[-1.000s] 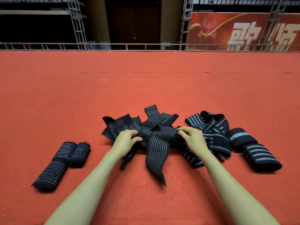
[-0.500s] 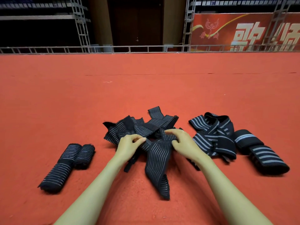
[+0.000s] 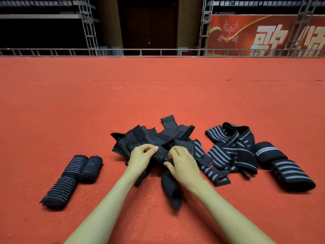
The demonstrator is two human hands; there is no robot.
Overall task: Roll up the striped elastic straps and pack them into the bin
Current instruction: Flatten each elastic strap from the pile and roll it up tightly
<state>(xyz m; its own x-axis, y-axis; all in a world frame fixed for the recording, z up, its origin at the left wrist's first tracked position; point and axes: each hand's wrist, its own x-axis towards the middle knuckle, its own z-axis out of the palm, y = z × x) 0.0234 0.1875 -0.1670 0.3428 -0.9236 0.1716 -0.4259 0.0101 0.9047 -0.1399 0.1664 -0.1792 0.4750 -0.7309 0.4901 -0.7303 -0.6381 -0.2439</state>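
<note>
**L hand (image 3: 142, 158) + R hand (image 3: 182, 164) both gripping one thin-striped strap (image 3: 171, 189)**

Hands sit close together, nearly touching, at the near edge of the loose pile (image 3: 149, 138). L hand: fingers curled in, thumb + fingertips pinching the strap's upper part. R hand: fingers curled over the same strap just to the R, thumb out toward the L. The strap's free tail runs from betw. the hands toward the person, lies on the red carpet (image 3: 158, 99), and narrows to a tip betw. the forearms. A narrow black end pokes out beside the L wrist.

Loose pile = tangled thin-striped straps, directly behind the hands. Just R of it, touching, is a second heap w/ wide grey stripes (image 3: 226, 152); its near edge lies beside the R wrist. Further R are two wide-striped rolls (image 3: 288, 175), touching each other. On the L side, two thin-striped rolls (image 3: 70, 178) lie side by side, touching, well apart from the pile w/ bare carpet betw.

Room: carpet is open beyond the pile out to the far edge, where a metal rail (image 3: 158, 52) runs across. Open carpet also L of the L rolls and on either side of the arms. Behind the rail: dark doorway, truss posts, red banner (image 3: 263, 36) w/ pale characters.
</note>
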